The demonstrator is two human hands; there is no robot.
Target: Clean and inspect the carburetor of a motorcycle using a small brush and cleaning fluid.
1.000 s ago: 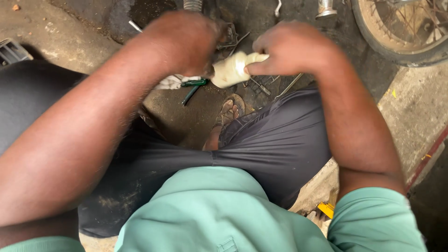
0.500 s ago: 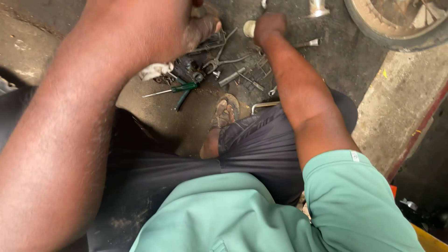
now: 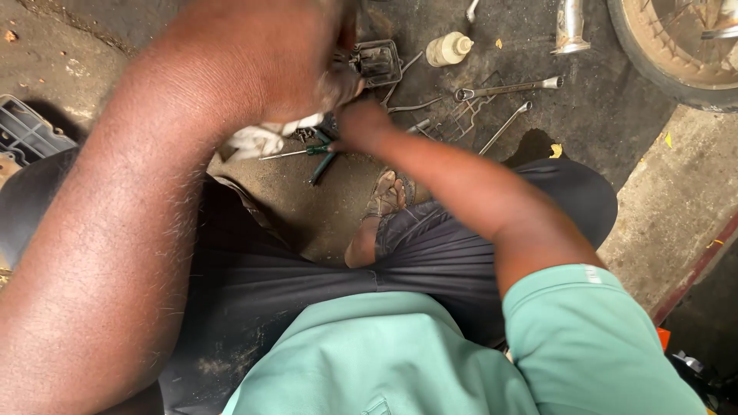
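Right hand [image 3: 361,123] reaches low among floor tools, closed near green screwdriver [image 3: 311,151], grip unclear; left hand [image 3: 307,54] raised close, blurred, possibly clutching white rag [image 3: 254,141]

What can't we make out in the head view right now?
- Left hand: blurred and close to the lens; its grip is unreadable.
- Right hand: fingers turned away, contact hidden.
- Green-handled screwdrivers: tips partly under the hands.
- Wheel: cut off by the top and right edges.
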